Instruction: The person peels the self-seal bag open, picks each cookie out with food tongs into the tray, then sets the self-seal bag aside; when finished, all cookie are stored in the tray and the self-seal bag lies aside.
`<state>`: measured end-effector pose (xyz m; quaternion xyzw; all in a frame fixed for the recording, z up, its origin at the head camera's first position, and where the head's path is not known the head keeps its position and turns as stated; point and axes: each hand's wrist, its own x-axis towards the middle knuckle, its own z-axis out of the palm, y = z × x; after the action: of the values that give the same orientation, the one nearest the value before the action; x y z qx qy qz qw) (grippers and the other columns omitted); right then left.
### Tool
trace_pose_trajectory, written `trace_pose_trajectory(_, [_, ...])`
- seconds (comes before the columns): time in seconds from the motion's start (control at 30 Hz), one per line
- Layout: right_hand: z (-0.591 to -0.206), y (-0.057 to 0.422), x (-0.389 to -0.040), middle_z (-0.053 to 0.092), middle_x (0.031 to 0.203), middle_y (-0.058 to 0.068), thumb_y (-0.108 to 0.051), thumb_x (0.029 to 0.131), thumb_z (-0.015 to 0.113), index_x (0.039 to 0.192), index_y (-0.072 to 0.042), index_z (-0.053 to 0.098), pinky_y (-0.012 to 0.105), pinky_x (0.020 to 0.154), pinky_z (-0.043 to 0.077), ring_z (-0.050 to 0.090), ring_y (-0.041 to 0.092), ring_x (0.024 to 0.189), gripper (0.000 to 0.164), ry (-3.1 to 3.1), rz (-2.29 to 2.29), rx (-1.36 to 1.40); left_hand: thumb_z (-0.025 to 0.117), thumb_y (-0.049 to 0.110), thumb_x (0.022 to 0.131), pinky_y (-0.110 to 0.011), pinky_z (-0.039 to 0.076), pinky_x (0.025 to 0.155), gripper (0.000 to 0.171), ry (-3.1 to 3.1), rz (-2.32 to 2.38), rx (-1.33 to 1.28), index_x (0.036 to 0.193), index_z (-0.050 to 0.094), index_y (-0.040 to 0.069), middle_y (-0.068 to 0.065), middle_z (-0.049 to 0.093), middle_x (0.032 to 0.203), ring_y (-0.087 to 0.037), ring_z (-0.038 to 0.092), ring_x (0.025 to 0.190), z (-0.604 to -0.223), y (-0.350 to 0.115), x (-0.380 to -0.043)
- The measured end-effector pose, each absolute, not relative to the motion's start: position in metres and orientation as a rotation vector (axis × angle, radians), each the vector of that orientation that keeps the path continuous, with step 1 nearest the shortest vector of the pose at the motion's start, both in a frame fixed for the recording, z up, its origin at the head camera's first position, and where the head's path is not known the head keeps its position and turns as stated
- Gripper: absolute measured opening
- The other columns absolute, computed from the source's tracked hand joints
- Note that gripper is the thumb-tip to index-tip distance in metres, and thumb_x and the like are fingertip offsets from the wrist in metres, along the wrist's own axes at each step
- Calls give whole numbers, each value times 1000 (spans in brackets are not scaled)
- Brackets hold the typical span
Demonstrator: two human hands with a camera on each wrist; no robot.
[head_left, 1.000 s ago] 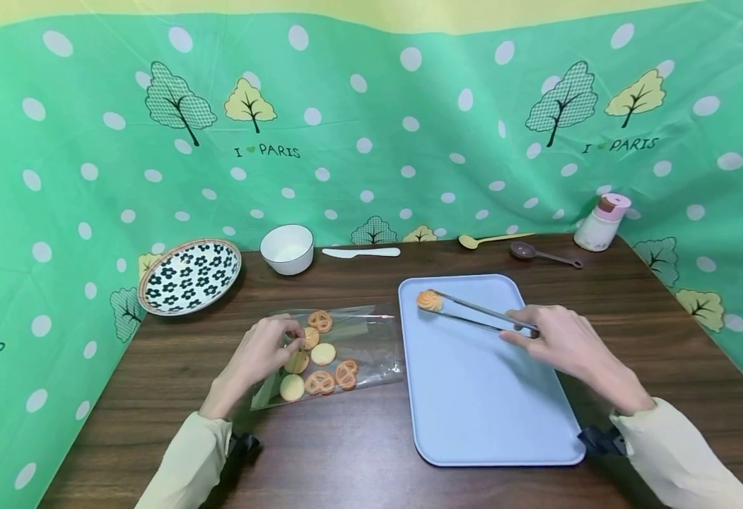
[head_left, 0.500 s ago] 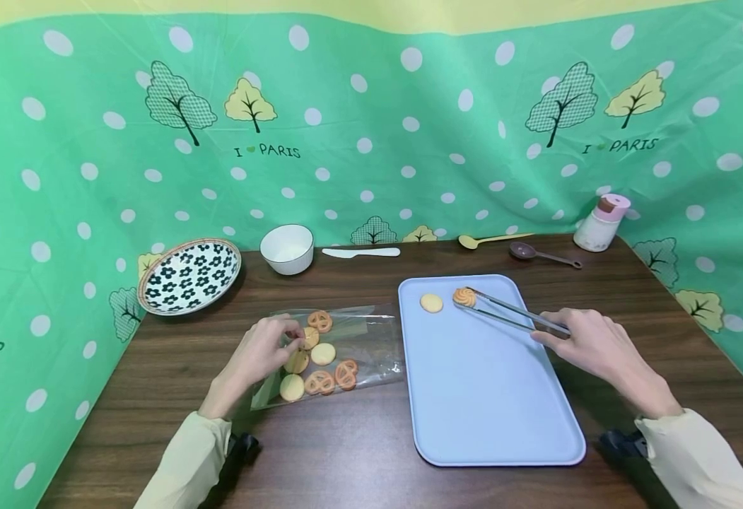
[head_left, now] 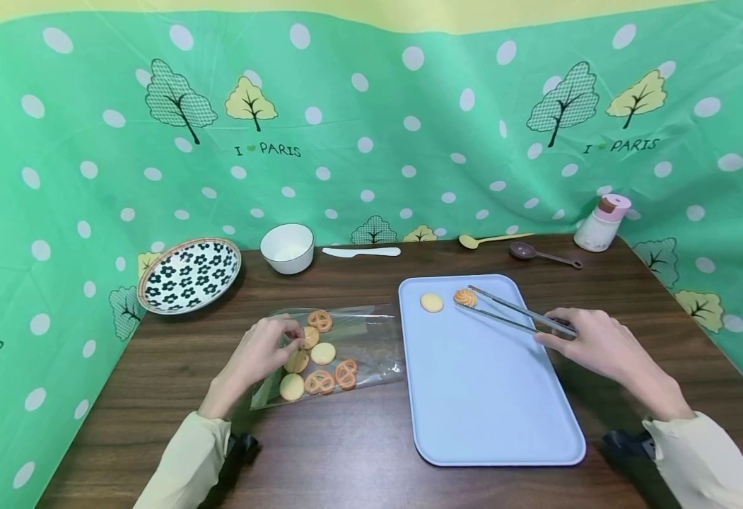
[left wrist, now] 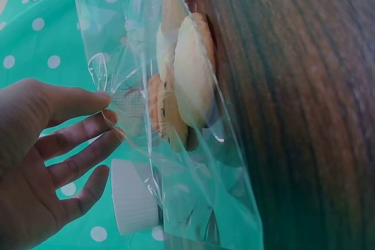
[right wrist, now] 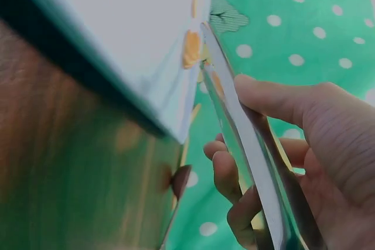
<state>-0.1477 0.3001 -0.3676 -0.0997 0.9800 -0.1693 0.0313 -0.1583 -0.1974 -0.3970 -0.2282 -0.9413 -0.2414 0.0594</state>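
My left hand [head_left: 263, 353] pinches the upper film of a clear plastic bag [head_left: 371, 346] between thumb and fingertips; the left wrist view shows the film lifted at the pinch. Inside the bag lie several round cookies [head_left: 323, 353] and pretzel-shaped cookies [head_left: 319, 382]. My right hand [head_left: 606, 350] grips metal tongs [head_left: 505, 306]. Their spread tips are at a swirled cookie [head_left: 464, 297] on the blue tray [head_left: 492, 396]. In the right wrist view the tongs' tips [right wrist: 206, 27] look slightly apart from this cookie. A plain round cookie [head_left: 431, 302] lies to its left on the tray.
Along the back stand a flower-patterned plate [head_left: 189, 276], a white bowl [head_left: 287, 249], a white knife [head_left: 361, 252], a yellow spoon [head_left: 469, 242], a brown spoon [head_left: 524, 250] and a pink-capped jar [head_left: 600, 223]. A green curtain [head_left: 371, 127] hangs behind the wooden table [head_left: 339, 452].
The tongs carried the swirled cookie to the right and it now rests on the tray, uncovering the round cookie. The tongs' tips have since spread slightly. My left hand has stayed in place.
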Motion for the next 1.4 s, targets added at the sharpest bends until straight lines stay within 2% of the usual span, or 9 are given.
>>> trace_pose_trajectory(0.2, [-360,287,-144,60,76,-3,-43,84,68,113,1,65,29,50,39,50,12,62,53,2963,-630,-521,71,5,81,-29,47,59,9,-2846,-738,-697,77,69,12,7,61,78,-14,61,73,-396,-197,-157])
trace_pose_trajectory(0.33, [-361,266,-145,69,95,2,-42,85,67,108,-3,69,30,63,50,63,15,80,45,2891,-642,-812,71,3,80,-30,48,60,10,-2841,-739,-699,77,69,12,7,60,77,-14,61,73,-396,-197,-157])
trace_pose_trajectory(0.4, [-361,252,-146,69,102,4,-45,85,66,108,-6,71,32,68,51,64,17,89,45,2878,-616,-900,71,3,80,-30,48,60,11,-2843,-739,-694,77,69,13,7,61,78,-13,61,73,-395,-197,-157])
trace_pose_trajectory(0.53, [-362,226,-155,68,103,2,-45,85,66,108,-9,71,29,66,49,63,12,85,43,2875,-565,-994,71,4,81,-29,48,59,10,-2851,-745,-696,77,69,13,7,61,78,-11,60,73,-396,-198,-157])
trace_pose_trajectory(0.6, [-364,214,-161,68,101,0,-43,84,68,108,-10,71,27,64,47,59,7,78,41,2862,-540,-1050,71,4,81,-28,47,59,9,-2855,-746,-693,78,69,13,7,61,78,-10,60,73,-396,-199,-157])
trace_pose_trajectory(0.77, [-365,192,-175,68,100,-1,-40,84,68,110,-9,70,28,63,45,53,4,69,40,2791,-476,-1177,70,5,82,-28,48,60,9,-2852,-738,-697,78,69,13,8,61,78,-11,61,73,-395,-199,-157])
trace_pose_trajectory(1.0, [-361,180,-192,68,108,-1,-38,83,70,112,-11,70,33,73,49,61,5,82,39,2640,-480,-1265,70,4,81,-28,48,60,9,-2849,-719,-716,78,70,13,8,60,79,-11,61,73,-395,-200,-158])
trace_pose_trajectory(1.23, [-359,167,-204,69,103,-5,-37,81,72,111,-14,71,31,71,50,62,5,76,37,2574,-448,-1347,70,4,82,-28,47,58,11,-2851,-712,-733,77,70,14,8,60,78,-10,60,72,-395,-199,-158])
trace_pose_trajectory(1.4, [-362,158,-204,69,105,-2,-35,83,71,112,-10,70,36,80,50,63,11,92,38,2523,-440,-1371,69,5,82,-28,48,61,11,-2855,-707,-744,78,70,14,8,61,79,-10,60,74,-395,-201,-158])
